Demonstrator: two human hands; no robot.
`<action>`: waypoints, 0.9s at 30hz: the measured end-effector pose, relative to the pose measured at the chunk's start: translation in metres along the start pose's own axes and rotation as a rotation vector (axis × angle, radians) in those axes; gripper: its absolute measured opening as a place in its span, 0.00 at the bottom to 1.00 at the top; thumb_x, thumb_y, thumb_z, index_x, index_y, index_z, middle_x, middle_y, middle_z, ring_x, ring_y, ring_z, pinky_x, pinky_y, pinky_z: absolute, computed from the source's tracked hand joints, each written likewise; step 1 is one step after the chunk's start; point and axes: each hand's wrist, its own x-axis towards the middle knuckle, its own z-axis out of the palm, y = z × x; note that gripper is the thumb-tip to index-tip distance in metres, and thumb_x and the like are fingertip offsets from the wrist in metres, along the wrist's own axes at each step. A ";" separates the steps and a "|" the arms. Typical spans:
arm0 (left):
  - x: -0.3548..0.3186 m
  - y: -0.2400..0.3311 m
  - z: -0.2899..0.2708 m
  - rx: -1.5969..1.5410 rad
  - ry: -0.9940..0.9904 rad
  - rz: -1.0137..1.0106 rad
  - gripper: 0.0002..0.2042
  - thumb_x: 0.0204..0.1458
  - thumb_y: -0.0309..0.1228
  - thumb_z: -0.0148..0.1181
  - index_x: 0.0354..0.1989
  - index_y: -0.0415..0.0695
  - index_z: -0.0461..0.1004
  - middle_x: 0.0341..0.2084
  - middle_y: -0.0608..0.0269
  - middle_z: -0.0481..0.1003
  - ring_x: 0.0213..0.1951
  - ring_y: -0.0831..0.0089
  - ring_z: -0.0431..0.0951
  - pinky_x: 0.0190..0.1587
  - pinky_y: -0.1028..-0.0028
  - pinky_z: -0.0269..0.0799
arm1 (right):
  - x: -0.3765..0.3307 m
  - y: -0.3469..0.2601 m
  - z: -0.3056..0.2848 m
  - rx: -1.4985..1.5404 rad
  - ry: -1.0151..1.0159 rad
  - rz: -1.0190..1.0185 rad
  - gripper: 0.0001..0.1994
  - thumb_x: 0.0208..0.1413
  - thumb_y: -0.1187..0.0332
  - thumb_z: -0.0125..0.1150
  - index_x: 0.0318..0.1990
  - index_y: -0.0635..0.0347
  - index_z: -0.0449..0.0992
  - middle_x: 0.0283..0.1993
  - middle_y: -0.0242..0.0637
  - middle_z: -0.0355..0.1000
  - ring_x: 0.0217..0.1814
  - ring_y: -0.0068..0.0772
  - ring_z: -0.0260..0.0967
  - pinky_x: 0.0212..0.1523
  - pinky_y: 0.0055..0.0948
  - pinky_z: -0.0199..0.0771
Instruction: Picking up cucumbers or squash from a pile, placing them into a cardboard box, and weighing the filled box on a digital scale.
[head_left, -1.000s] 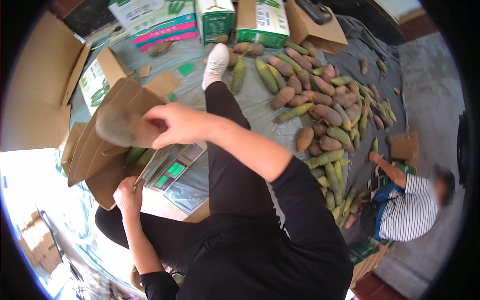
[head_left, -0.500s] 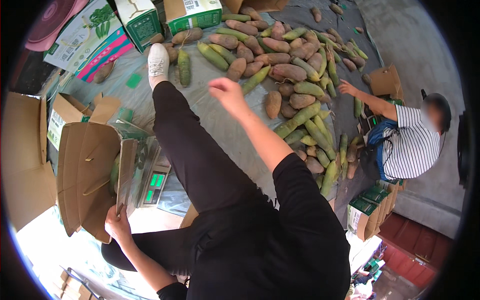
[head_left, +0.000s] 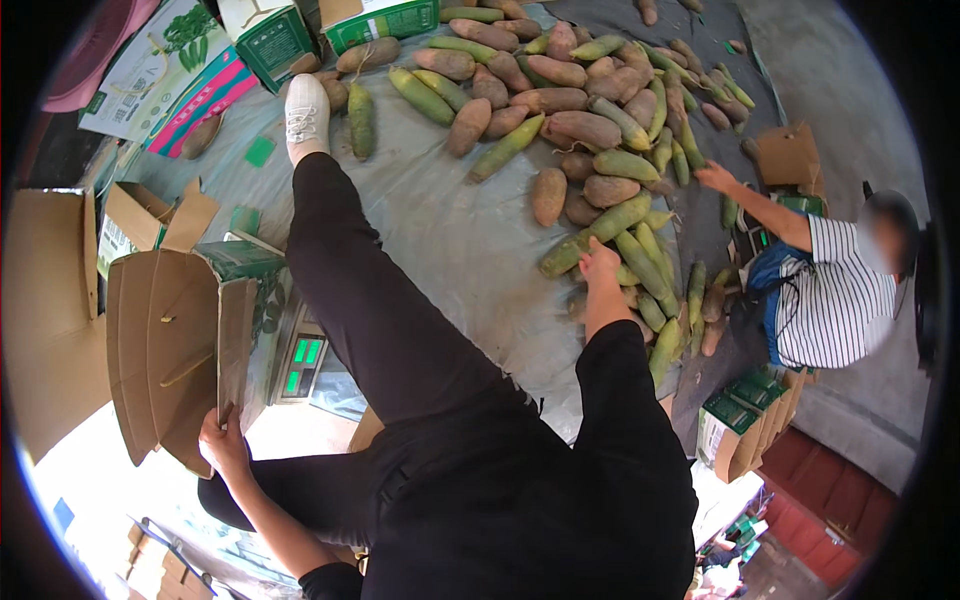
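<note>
My left hand (head_left: 224,442) grips the lower edge of an open cardboard carton (head_left: 160,340) at the left, fingers closed on its flap. The carton stands beside a scale with a lit green display (head_left: 303,362). My right hand (head_left: 598,260) reaches into the heap of root vegetables, fingers partly stretched out, at a long green radish (head_left: 612,228). Whether the fingertips press on it is hard to make out. Around that hand lie more green radishes (head_left: 640,265) and reddish-brown, sweet-potato-like roots (head_left: 549,196).
Green and white cartons (head_left: 268,45) stand at the far left beside a pink basin (head_left: 95,60). My white shoe (head_left: 306,112) rests on the plastic sheet near several roots. A co-worker in a striped shirt (head_left: 835,290) reaches into the heap from the right, near more cartons (head_left: 745,415).
My right hand has moved right and nearer to me, from above the sheet to the green radishes. My left hand stays on the carton flap. The whole view has shifted slightly.
</note>
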 end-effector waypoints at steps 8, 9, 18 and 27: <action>-0.002 0.002 0.000 -0.038 0.012 -0.084 0.07 0.45 0.31 0.63 0.28 0.40 0.76 0.21 0.51 0.73 0.26 0.55 0.75 0.30 0.64 0.67 | 0.030 -0.021 0.002 0.165 0.031 0.060 0.25 0.48 0.65 0.70 0.50 0.68 0.68 0.51 0.48 0.63 0.45 0.48 0.66 0.36 0.41 0.73; -0.002 0.002 0.000 -0.029 0.004 -0.088 0.07 0.44 0.31 0.63 0.28 0.40 0.76 0.22 0.52 0.74 0.26 0.55 0.75 0.30 0.65 0.68 | 0.034 -0.024 0.004 0.175 0.036 0.075 0.27 0.48 0.65 0.70 0.52 0.66 0.66 0.51 0.49 0.63 0.45 0.48 0.66 0.37 0.42 0.73; -0.002 0.010 -0.006 -0.020 -0.055 -0.184 0.08 0.43 0.32 0.64 0.30 0.41 0.78 0.26 0.53 0.76 0.30 0.57 0.77 0.33 0.66 0.70 | 0.080 -0.023 0.012 0.069 0.071 0.107 0.19 0.51 0.55 0.66 0.44 0.53 0.69 0.39 0.37 0.68 0.36 0.37 0.65 0.31 0.32 0.70; -0.002 0.016 -0.012 0.028 -0.025 -0.130 0.08 0.44 0.35 0.63 0.31 0.45 0.79 0.28 0.58 0.77 0.34 0.57 0.77 0.38 0.64 0.72 | 0.040 0.016 -0.003 0.233 -0.269 0.261 0.16 0.50 0.58 0.68 0.40 0.56 0.73 0.36 0.36 0.72 0.35 0.34 0.70 0.32 0.31 0.71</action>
